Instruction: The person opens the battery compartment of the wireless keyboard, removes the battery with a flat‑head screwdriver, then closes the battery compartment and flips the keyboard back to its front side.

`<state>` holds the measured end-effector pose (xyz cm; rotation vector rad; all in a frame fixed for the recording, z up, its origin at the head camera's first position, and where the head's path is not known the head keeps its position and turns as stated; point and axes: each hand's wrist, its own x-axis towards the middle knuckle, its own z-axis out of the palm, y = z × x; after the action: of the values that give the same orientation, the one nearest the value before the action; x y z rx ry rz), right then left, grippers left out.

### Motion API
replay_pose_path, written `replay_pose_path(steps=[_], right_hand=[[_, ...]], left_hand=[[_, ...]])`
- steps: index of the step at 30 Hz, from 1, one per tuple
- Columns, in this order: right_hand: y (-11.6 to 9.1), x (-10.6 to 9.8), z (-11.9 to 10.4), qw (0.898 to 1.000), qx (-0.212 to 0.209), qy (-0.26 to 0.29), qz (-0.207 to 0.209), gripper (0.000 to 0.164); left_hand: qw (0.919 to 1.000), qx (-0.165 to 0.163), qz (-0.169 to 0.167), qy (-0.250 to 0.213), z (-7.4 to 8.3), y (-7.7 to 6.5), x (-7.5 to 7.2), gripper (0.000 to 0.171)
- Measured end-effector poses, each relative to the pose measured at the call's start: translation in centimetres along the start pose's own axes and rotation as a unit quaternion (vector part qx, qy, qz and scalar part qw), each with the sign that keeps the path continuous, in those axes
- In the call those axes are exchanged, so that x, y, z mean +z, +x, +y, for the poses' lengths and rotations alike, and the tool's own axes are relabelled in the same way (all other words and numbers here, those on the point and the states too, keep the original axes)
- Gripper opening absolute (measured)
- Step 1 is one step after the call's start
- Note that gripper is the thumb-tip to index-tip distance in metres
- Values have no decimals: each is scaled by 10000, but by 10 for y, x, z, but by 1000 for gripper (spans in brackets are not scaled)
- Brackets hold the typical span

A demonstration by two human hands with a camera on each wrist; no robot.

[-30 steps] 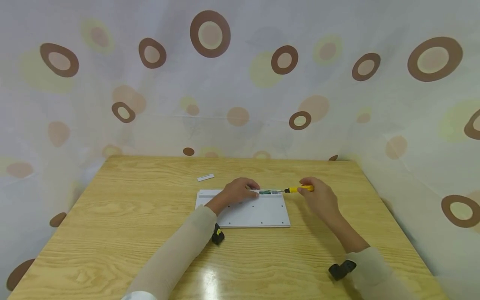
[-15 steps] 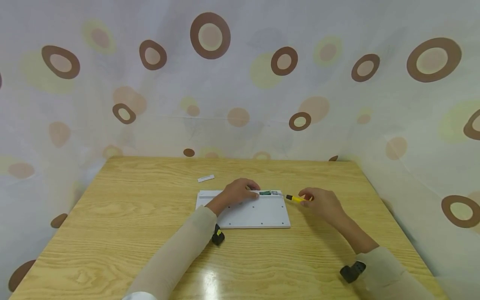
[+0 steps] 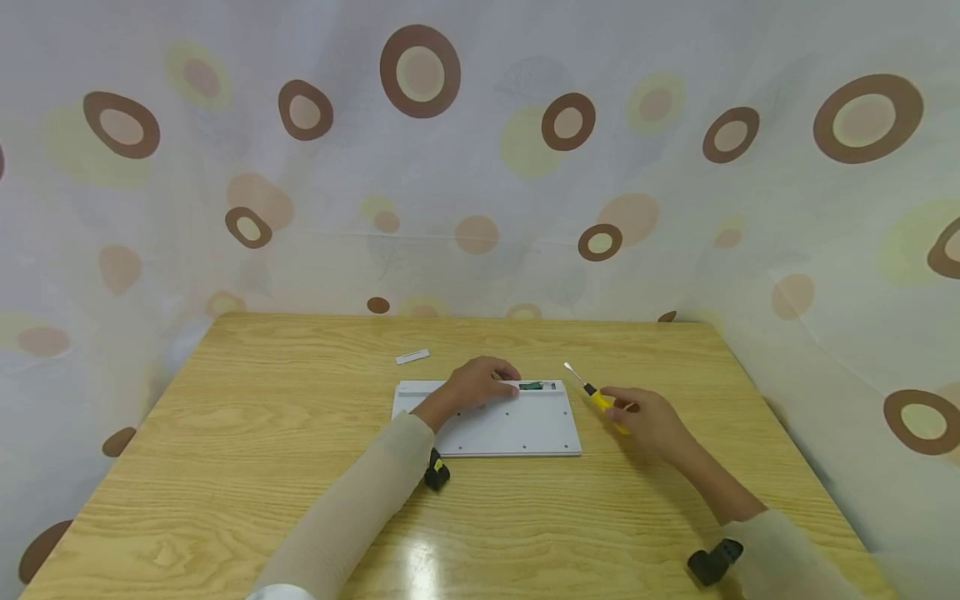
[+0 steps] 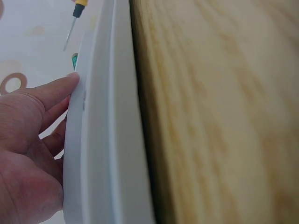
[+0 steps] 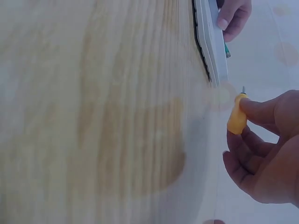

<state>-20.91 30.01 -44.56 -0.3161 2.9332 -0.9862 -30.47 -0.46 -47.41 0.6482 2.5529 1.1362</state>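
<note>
A white keyboard [image 3: 510, 429] lies face down on the table, its raised ridge on the far side. In that ridge an uncovered battery slot shows a green battery [image 3: 531, 386], whose end peeks above the edge in the left wrist view. My left hand [image 3: 480, 382] grips the ridge beside the slot, thumb on the near side and fingers behind. To the right, my right hand [image 3: 648, 421] holds a screwdriver [image 3: 602, 402] by its yellow handle, between thumb and fingers. Its metal blade points up and to the left, apart from the keyboard.
A small white battery cover [image 3: 412, 357] lies on the wooden table [image 3: 285, 417] behind the keyboard's left part. Patterned cloth [image 3: 476, 167] rises behind the table and along both sides. A black wrist camera [image 3: 715, 562] is strapped to the right sleeve.
The screwdriver's tip has left the right end of the battery slot. My right hand has drawn back toward me, and the blade has swung upward. The left hand stays put.
</note>
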Motion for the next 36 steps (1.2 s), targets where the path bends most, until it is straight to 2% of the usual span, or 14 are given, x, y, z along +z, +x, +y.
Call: replay_pose_path(steps=[7,17,26,36], right_hand=[[-14,-13,19,9982,377,324,336,42],[-29,-34,50,9933,1127,-13,266,49],[-36,-36,62,9941,973,-363,317,47],[-37,-37,57,9937,946,-544,249,51]], left_hand=[[10000,-27,-9,29,0,0,0,27],[10000,-29,-13,-28,1,-1,0,26],[10000,-94,-7,9,2,-2,-1,27],[9999,-122,14,50,3,-2,-1,28]])
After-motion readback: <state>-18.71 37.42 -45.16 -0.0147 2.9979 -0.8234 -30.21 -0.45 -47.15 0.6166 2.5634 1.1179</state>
